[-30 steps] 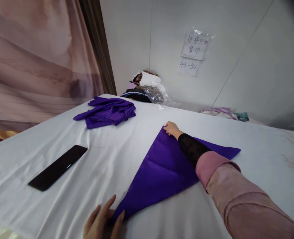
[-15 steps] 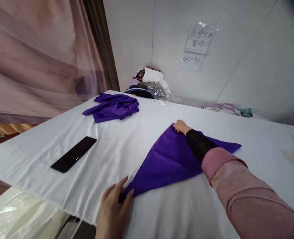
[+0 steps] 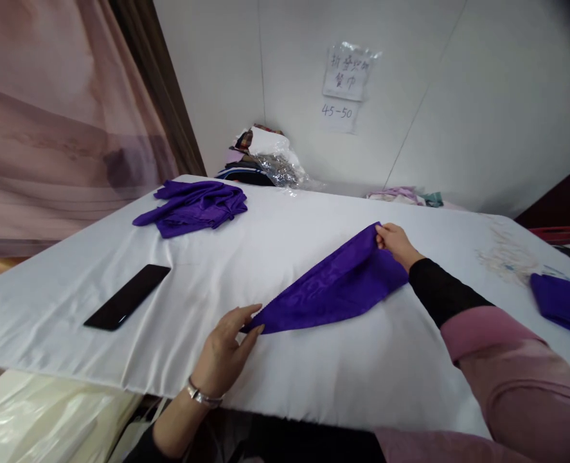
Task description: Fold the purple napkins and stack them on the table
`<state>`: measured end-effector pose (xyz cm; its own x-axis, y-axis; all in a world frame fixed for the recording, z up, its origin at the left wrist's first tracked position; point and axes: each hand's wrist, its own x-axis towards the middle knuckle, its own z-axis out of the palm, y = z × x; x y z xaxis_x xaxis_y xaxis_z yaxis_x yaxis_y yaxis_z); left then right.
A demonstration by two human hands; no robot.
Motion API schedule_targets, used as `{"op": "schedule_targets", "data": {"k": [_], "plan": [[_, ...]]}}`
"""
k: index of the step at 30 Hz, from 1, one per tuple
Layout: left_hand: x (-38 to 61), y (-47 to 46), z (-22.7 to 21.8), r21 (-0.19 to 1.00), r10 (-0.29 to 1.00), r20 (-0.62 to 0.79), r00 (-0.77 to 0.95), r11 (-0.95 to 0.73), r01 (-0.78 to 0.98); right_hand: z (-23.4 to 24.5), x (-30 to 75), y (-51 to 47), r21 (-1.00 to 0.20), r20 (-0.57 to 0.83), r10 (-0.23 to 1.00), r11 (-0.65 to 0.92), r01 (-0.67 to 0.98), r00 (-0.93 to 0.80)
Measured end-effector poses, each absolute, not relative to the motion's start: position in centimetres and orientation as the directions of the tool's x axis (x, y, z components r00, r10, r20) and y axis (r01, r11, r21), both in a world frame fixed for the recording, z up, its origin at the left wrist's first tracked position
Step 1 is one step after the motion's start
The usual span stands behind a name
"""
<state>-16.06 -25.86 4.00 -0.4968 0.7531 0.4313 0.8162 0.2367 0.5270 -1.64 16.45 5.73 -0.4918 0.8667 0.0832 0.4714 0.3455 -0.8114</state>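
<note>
Pinching purple cloth (image 3: 330,290), the right hand (image 3: 396,243) partly hides its edge.

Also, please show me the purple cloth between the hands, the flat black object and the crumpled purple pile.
Purple cloth (image 3: 331,289): head view, middle of its upper face.
Flat black object (image 3: 127,298): head view, centre of its top surface.
Crumpled purple pile (image 3: 195,207): head view, middle of its folds.

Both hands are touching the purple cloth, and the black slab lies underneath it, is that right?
Not quite: in the head view, the black slab lies uncovered, left of the purple cloth, which the left hand and right hand do touch.
</note>
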Motion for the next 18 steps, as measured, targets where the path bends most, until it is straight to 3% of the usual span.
{"op": "schedule_targets", "data": {"k": [4,8,12,17,18], "plan": [[-16.2,-24.8,6.1,0.574,0.762,0.414,-0.498,0.206,0.792,8.7,2.3,16.6,-0.96,0.205,0.882,0.266,0.09,-0.425],[-18.4,-21.8,9.4,0.522,0.732,0.493,-0.47,0.183,0.833,12.2,2.9,17.5,-0.967,0.219,0.897,0.253,0.039,-0.383],[-22.8,-16.9,15.9,0.396,0.65,0.622,-0.437,0.22,0.891,17.6,0.3,19.2,-0.971,0.222,0.914,0.24,0.012,-0.341],[-25.3,-15.0,25.5,0.306,0.419,0.823,-0.382,0.239,0.921,25.7,-1.4,19.8,-0.902,0.417,0.876,0.366,-0.229,-0.243],[-24.8,-15.5,26.8,0.298,0.467,0.809,-0.357,0.197,0.934,26.7,-1.0,19.5,-0.881,0.454,0.862,0.397,-0.258,-0.225]]}}
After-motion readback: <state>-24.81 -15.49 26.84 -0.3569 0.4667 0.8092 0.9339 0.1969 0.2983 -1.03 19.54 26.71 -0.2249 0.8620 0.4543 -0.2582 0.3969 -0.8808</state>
